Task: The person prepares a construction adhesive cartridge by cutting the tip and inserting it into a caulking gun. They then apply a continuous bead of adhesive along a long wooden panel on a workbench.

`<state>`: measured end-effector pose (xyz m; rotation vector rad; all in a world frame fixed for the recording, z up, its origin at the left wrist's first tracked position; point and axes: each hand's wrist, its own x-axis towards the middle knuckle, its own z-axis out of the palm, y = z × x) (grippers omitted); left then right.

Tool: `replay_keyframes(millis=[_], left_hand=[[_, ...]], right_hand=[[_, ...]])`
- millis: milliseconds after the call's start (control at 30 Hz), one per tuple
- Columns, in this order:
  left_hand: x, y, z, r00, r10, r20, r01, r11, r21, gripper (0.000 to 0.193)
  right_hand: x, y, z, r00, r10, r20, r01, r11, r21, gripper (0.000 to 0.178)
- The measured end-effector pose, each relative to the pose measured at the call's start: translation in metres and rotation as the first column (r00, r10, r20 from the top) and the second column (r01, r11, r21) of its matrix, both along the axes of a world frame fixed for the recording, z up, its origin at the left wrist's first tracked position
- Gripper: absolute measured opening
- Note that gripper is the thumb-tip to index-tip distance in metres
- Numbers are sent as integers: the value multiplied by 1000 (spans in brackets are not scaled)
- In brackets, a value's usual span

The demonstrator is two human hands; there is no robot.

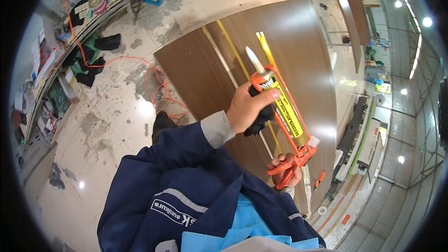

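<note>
The person's dark blue work jacket point(186, 191), with a light blue layer beneath it, fills the lower middle of the view. Far left, a long shelf point(56, 65) carries round tins, white tubs and flat white and red packages, with an orange cable point(154, 84) trailing from it across the stained floor point(107, 126). Right of the cable lies a large brown wood-grain panel point(298, 51) with pale and yellow strips running along it. Above the panel the left hand point(247, 107) is clenched around the front of an orange caulking gun point(284, 116), together with a black cloth point(261, 116). The gun holds a yellow-labelled cartridge with a white nozzle pointing up and away. Lower right, the right hand point(284, 170) grips the gun's orange handle and trigger.
</note>
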<state>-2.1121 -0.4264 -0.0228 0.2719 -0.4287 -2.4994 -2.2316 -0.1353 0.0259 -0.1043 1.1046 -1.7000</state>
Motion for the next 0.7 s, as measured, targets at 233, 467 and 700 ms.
replay_keyframes(millis=[233, 467, 700], left_hand=[[-15, 26, -52, 998, -7, 65, -24, 884, 467, 47], [-10, 29, -75, 999, -38, 6, 34, 937, 348, 44], [-1, 22, -68, 999, 39, 21, -43, 968, 247, 41]], right_hand=[[15, -28, 14, 949, 214, -231, -196, 976, 97, 30], [25, -25, -3, 972, 162, -170, -153, 986, 65, 29], [26, -27, -10, 982, 164, -91, -166, 986, -15, 25]])
